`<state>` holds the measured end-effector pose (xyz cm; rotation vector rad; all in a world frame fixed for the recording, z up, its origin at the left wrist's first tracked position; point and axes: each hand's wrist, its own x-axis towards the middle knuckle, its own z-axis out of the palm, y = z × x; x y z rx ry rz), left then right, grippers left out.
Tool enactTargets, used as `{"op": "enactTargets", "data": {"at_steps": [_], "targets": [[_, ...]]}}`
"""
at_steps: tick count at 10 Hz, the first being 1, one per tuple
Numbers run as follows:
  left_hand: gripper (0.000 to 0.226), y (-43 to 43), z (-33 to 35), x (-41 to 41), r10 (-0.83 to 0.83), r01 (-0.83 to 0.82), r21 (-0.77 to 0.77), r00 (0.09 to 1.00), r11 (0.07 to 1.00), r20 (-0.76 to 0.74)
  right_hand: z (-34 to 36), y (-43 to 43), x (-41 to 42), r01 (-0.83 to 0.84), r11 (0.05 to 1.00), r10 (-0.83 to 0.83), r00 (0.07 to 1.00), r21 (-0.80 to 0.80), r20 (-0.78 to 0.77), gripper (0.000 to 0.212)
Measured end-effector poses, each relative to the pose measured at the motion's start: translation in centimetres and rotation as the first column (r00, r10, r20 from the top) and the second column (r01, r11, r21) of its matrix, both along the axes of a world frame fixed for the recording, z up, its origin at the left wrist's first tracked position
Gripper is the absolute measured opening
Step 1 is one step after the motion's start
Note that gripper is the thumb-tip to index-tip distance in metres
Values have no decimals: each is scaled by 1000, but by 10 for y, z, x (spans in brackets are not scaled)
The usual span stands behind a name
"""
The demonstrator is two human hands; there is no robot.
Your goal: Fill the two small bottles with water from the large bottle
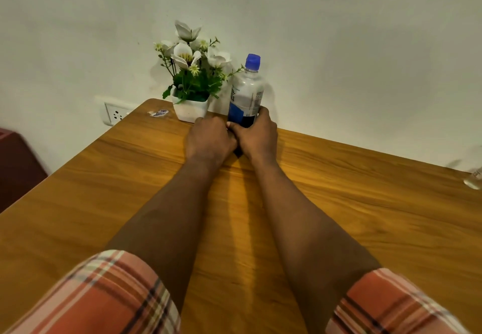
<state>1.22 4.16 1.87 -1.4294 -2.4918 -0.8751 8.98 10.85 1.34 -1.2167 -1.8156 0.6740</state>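
right hand (258, 135) gripping large bottle (246, 93) base | bottle upright, cap at 12 o'clock | left hand (208, 138) touching at 9, curled, contents unclear

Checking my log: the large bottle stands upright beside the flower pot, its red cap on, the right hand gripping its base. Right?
The cap is blue, not red, per the head view. The rest holds: large bottle upright beside the flower pot, right hand gripping its base.

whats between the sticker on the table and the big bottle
The white flower pot stands between the sticker and the large bottle, as the head view shows.
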Motion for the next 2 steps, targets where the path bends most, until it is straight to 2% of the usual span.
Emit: {"op": "enactTargets", "data": {"at_steps": [2], "targets": [[25, -5, -2, 5, -14, 13, -29, 1000, 1000, -24, 7, -7, 6, -13, 996, 15, 1000, -83, 25, 72]]}}
